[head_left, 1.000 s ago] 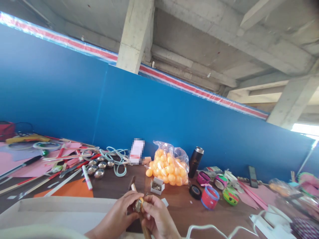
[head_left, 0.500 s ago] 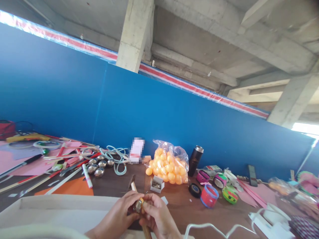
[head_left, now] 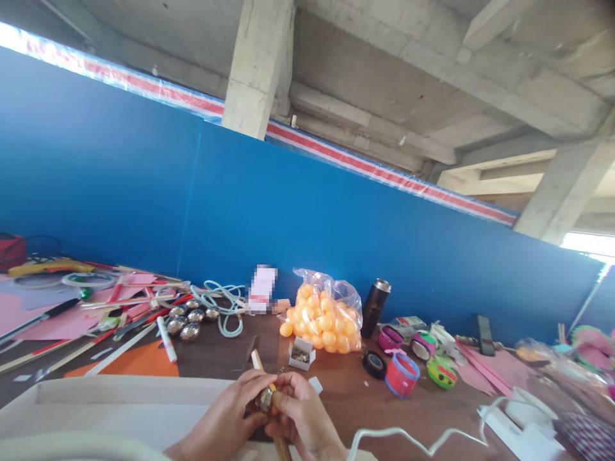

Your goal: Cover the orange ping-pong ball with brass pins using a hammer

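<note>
My left hand (head_left: pixel 230 410) curls around a small shiny metallic ball (head_left: pixel 265 399), fingers bent. My right hand (head_left: pixel 302 410) pinches at the ball's right side, thumb and fingertips close to an orange-yellow bit at its top. A wooden stick (head_left: pixel 280 447) runs between both hands; its pale upper end sticks out above the fingers, and its lower part passes under my right palm. The fingers hide much of the ball and stick. Just beyond the hands stands a small open white box (head_left: pixel 302 356) of tiny brass-coloured pieces.
Several silver balls (head_left: pixel 190 330) lie left, among sticks, cords and coloured paper. Behind the box is a clear bag of orange balls (head_left: pixel 328 320), beside a black flask (head_left: pixel 376 307). Black tape (head_left: pixel 375 364) and small drums (head_left: pixel 402 376) are right. A large white tray (head_left: pixel 129 383) lies front left.
The camera view has shifted very slightly. Both hands stay on the ball and stick, with only a small movement of my right fingers.
</note>
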{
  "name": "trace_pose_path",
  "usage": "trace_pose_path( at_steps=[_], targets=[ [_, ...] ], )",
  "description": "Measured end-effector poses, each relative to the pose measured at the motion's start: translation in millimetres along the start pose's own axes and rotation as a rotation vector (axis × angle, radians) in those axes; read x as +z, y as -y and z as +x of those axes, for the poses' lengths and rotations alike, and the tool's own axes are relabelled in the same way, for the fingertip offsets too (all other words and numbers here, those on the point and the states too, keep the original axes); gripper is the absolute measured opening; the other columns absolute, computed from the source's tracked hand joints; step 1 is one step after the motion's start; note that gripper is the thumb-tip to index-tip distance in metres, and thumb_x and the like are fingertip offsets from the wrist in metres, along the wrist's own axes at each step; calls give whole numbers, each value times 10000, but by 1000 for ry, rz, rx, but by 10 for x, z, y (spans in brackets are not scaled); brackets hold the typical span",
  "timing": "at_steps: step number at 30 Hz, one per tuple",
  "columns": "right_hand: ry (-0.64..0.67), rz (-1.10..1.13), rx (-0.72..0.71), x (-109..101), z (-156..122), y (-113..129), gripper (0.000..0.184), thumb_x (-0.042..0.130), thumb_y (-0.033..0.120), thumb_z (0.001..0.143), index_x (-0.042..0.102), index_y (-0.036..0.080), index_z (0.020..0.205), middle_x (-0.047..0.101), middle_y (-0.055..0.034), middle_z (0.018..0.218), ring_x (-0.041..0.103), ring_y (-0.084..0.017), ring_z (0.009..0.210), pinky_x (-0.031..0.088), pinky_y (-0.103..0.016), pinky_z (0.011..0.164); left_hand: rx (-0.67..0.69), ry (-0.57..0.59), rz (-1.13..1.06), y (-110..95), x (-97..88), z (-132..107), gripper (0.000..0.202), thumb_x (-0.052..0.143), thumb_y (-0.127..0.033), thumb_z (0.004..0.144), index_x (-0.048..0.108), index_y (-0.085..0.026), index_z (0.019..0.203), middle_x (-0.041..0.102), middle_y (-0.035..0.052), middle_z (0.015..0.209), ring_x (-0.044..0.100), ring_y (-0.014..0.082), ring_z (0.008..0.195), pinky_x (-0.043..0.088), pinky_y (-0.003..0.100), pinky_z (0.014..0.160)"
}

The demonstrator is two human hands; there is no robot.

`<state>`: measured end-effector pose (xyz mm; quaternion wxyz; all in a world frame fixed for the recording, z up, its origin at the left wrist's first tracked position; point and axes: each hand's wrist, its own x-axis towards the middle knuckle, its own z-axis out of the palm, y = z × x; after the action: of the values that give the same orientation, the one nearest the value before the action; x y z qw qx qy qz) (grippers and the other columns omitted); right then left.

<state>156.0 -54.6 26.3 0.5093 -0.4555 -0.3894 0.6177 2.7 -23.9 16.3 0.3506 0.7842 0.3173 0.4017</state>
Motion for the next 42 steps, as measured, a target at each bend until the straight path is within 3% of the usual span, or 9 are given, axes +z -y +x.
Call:
trace_pose_path(
  at_steps=[11,15,19,23,27,30,33,35,42],
  targets=[
    [43,60,-134,-22,109,-46,337,654,408,752,570,151,954,507,52,624,383,-42,475,476,-196,439,-64,-56,-145,73,-39,56,471,580,-52,656,632,-252,1079,650,23,1085,608,187,964,492,250,807],
    [-46,-290,-223,-75,161,-99,311,566,471,794,561,181,906,498,52,570,377,-68,421,353,-187,353,-61,-98,-142,98,-86,85,436,618,-93,676,631,-257,1080,639,27,1113,596,189,1002,488,239,823],
    [-209,-800,-480,-92,199,-188,229,544,415,814,594,195,779,621,-17,653,558,-145,587,402,-238,535,-45,-252,-102,209,-164,150,376,635,-230,725,618,-246,1099,640,40,1113,611,193,975,498,253,816],
    [-236,-896,-578,-36,228,-240,247,489,383,817,575,198,679,553,2,517,519,-140,480,345,-230,463,-103,-392,-60,392,-179,234,368,596,-257,752,594,-166,1108,650,79,1065,623,206,949,496,297,840],
    [-252,-969,-642,154,162,-19,220,454,334,834,549,205,683,565,7,550,535,-132,506,362,-215,486,-124,-438,-41,520,-98,276,345,601,-241,727,611,-174,1065,656,73,1056,625,223,961,500,320,848],
    [-198,-1154,-650,316,194,325,145,435,254,854,564,230,792,646,12,752,600,-128,684,405,-195,591,-94,-411,-55,546,-43,272,349,592,-255,735,605,-200,1080,653,60,1063,633,209,956,524,283,809],
    [-235,-1453,-640,376,481,627,164,393,242,870,550,270,909,660,37,836,618,-126,760,418,-205,632,-62,-401,-117,569,-10,274,345,583,-283,744,609,-232,1084,654,42,1070,655,194,925,542,253,784],
    [-238,-1536,-650,366,788,734,178,417,224,841,551,258,952,651,2,947,617,-160,835,425,-247,685,-54,-422,-147,613,24,291,337,612,-292,710,633,-232,1042,668,45,1019,671,206,879,567,249,716],
    [-51,-1798,-665,409,1669,653,267,524,131,660,591,230,898,605,-6,1185,638,-227,856,435,-353,709,13,-554,-146,877,246,365,362,602,-258,646,665,-279,1002,662,30,923,667,157,655,561,189,504]
  ],
)
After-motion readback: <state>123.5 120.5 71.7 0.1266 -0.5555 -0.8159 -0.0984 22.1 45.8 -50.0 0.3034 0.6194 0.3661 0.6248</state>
